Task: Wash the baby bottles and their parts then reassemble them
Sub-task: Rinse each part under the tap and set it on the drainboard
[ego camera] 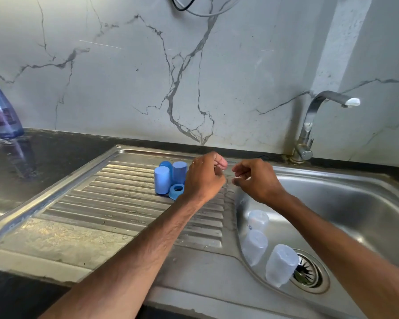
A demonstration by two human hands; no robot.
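Here the left hand (204, 178) has its fingers curled in, the thumb bent over the top. The right hand (256, 180) faces it, near but apart, with thumb and forefinger drawn together. Whether either one pinches something small and clear cannot be told. Both are above the ridged drainboard (115, 203), at its edge by the sink basin (346, 203).

Just left of the left hand stand three blue caps (162, 180), upright and bunched together. One blue ring (177, 191) is tilted against the front cap, its right edge hidden by the wrist.

Three clear bottles (281, 264) stand mouth down in the basin, in a row along its left wall; the nearest is beside the drain (308, 271).

Farther out, a tap (309, 125) rises behind the basin, and a blue water bottle (0, 109) stands on the dark counter (44, 153) at far left.
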